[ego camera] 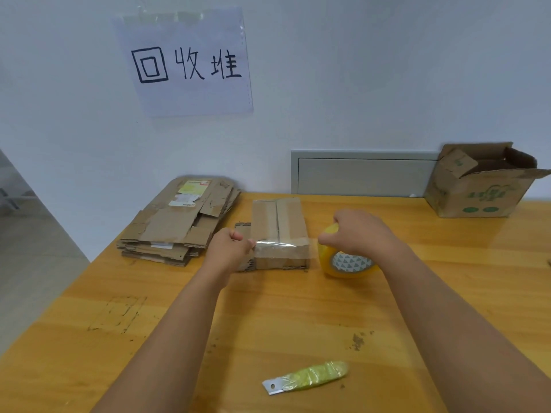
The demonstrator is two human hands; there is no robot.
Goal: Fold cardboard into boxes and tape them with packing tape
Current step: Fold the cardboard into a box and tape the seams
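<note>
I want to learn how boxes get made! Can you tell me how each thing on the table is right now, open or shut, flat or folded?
Small brown cardboard box: folded, top flaps shut, clear tape strip stretched across its near edge.
Yellow packing tape roll: partly unrolled.
Left hand: pinches the tape's free end.
Right hand: grips the roll.
Stack of brown cardboard sheets: flattened.
Large printed cardboard box: upright, flaps open.
Yellow-handled cutter blade: lying unused, handle wrapped in tape.

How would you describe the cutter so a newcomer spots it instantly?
On the wooden table, look at the near edge, well in front of both hands. The cutter lies there alone: a yellow-green handle wrapped in clear film, a short metal blade at its left end.
</note>
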